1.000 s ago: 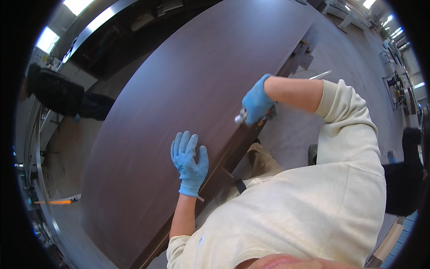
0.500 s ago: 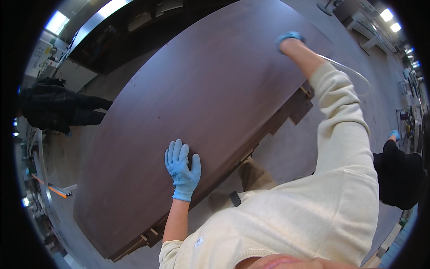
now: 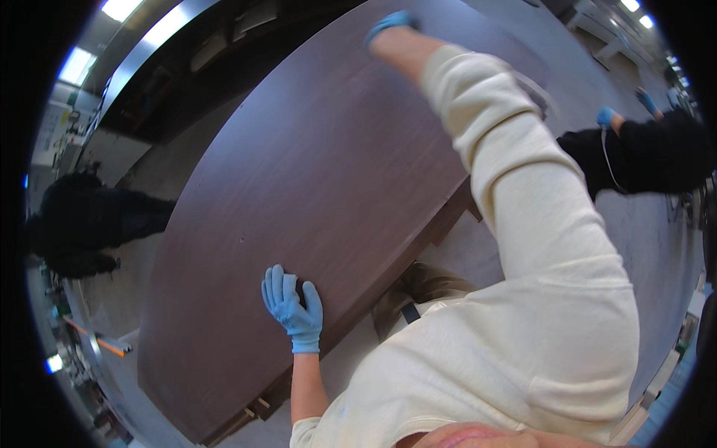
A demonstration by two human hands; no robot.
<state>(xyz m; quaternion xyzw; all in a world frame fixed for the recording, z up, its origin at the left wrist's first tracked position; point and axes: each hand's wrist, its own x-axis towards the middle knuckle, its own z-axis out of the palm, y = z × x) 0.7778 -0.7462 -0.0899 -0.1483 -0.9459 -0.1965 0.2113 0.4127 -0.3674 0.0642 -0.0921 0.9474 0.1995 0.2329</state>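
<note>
A large dark brown panel (image 3: pixel 321 172) with a long curved far edge lies before me. On its near part rests my left hand (image 3: pixel 293 302), in a light blue glove, palm down with the fingers stretched and the thumb apart. A dark patch, perhaps shadow, shows between thumb and fingers. Stretched far forward over the panel is my right hand (image 3: pixel 390 27), gloved in blue too. It is smeared by motion, and the wrist hides its fingers, so I cannot make out anything in it. A blurred pale hose or cord (image 3: pixel 544 97) curves beyond my right forearm.
Short wooden pieces (image 3: pixel 258 408) stick out under the panel's near edge. A person in dark clothes (image 3: pixel 97 224) stands at the left, another in black with blue gloves (image 3: pixel 650 153) at the right. Behind the panel is a dark machine or bench (image 3: pixel 194 82).
My right hand has swept left and a little farther forward across the panel. The left hand stays flat, slightly lower in view. The person at the right has moved farther up in view.
</note>
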